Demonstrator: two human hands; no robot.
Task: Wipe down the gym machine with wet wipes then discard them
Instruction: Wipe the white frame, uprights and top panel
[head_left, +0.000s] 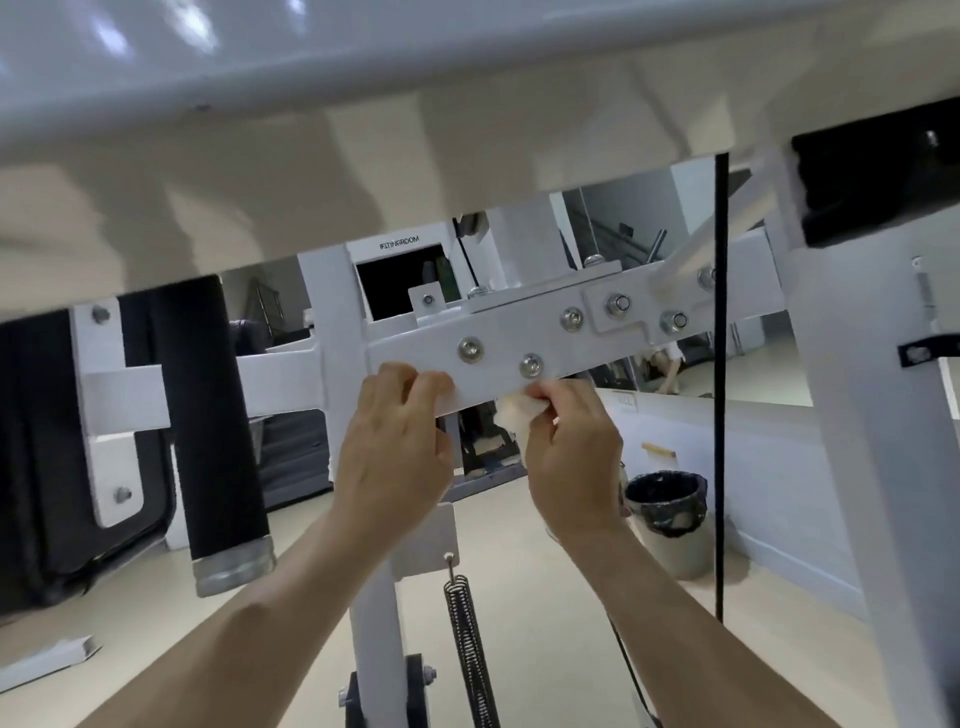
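The white gym machine fills the view, with a bolted cross beam (519, 332) running across the middle. My left hand (395, 441) grips the lower edge of that beam, fingers curled over it. My right hand (566, 447) pinches a crumpled white wet wipe (514, 413) and presses it against the beam's underside just below a bolt (531, 365). Both forearms reach up from the bottom of the frame.
A grey bin (670, 519) with a black liner stands on the beige floor to the right. A black cable (719, 364) hangs vertically at the right. A black roller pad (218, 415) is at the left. A coil spring (467, 639) hangs below the hands. A thick white bar (363, 57) crosses overhead.
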